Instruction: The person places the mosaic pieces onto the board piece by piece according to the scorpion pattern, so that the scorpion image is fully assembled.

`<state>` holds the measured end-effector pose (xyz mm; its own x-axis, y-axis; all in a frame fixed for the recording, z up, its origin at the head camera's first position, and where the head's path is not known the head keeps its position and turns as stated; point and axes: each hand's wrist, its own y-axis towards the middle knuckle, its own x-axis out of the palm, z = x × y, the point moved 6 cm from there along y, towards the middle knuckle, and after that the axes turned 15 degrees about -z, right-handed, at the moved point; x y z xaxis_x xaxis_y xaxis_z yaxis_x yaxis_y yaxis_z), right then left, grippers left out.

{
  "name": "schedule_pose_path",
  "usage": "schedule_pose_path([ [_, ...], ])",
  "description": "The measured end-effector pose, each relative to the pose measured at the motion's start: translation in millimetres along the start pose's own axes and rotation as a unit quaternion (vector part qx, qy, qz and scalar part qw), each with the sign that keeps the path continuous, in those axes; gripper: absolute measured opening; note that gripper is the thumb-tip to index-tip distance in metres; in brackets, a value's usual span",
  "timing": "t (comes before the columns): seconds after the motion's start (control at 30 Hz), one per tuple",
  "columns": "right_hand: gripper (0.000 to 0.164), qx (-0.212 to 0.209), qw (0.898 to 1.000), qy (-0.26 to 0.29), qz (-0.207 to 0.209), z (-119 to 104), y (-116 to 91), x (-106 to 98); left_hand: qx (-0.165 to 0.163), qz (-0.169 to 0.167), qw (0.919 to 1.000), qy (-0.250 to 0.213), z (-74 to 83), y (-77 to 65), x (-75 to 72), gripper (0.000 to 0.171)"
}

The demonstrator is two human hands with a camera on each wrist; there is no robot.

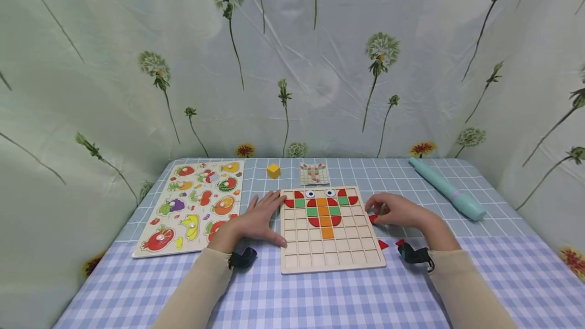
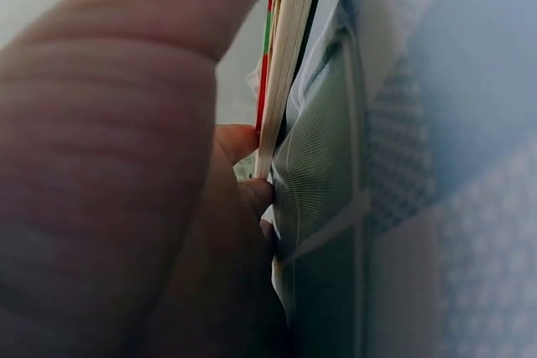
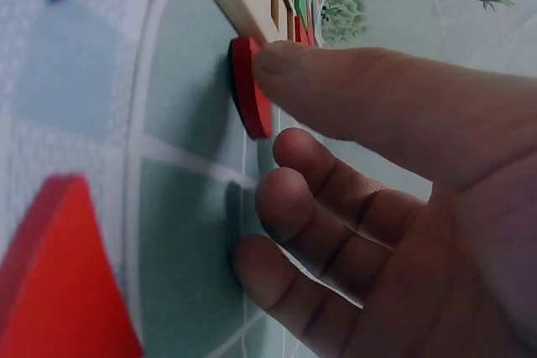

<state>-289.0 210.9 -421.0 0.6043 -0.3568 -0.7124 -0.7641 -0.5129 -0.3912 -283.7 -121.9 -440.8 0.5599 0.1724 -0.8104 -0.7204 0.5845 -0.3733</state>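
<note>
A wooden grid board (image 1: pixel 301 260) lies in the middle of the table, carrying red, green and orange tiles and two eye pieces. Along its left edge my left hand (image 1: pixel 259 221) is spread, thumb near the lower side and fingertips at the upper corner. In the left wrist view, fingertips (image 2: pixel 243 142) touch the board's side (image 2: pixel 285 64). By the right edge, my right hand (image 1: pixel 397 210) holds a small red piece (image 3: pixel 250 90) with curved fingers. The right wrist view shows the thumb against this piece and other fingers curled below.
Loose red pieces (image 1: pixel 383 244) lie between the board and right wrist. A pattern card (image 1: pixel 315 182) and a yellow cube (image 1: pixel 273 170) stand behind the board. A fruit puzzle board (image 1: pixel 151 225) lies left, a turquoise tube-like object (image 1: pixel 450 189) at the back right.
</note>
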Motion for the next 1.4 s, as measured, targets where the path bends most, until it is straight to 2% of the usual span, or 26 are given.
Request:
schedule_pose_path([
  [0.13,0.026,0.008,1.000,0.002,-0.003,4,1,0,-0.005,0.001,1.0000,0.002,-0.3,-0.1,0.6,0.121],
  [0.37,0.019,-0.003,1.000,-0.010,0.009,5,2,0,-0.020,0.003,0.9998,0.003,-3.1,3.7,1.9,0.119],
  [0.73,0.018,0.001,0.999,-0.011,0.040,9,2,-4,-0.016,0.012,0.9998,-0.005,-2.9,4.0,-0.2,0.115],
  [0.93,0.013,-0.001,0.999,-0.008,0.038,8,1,-8,-0.014,0.010,0.9998,-0.006,-3.9,4.4,0.0,0.115],
  [1.17,0.023,0.003,1.000,-0.018,0.023,4,-2,-8,-0.009,0.012,0.9999,-0.004,-3.9,4.5,-0.4,0.115],
  [1.4,0.015,-0.016,0.999,-0.011,0.030,-1,-5,-9,-0.010,0.014,0.9999,0.001,-5.0,5.0,0.6,0.115],
])
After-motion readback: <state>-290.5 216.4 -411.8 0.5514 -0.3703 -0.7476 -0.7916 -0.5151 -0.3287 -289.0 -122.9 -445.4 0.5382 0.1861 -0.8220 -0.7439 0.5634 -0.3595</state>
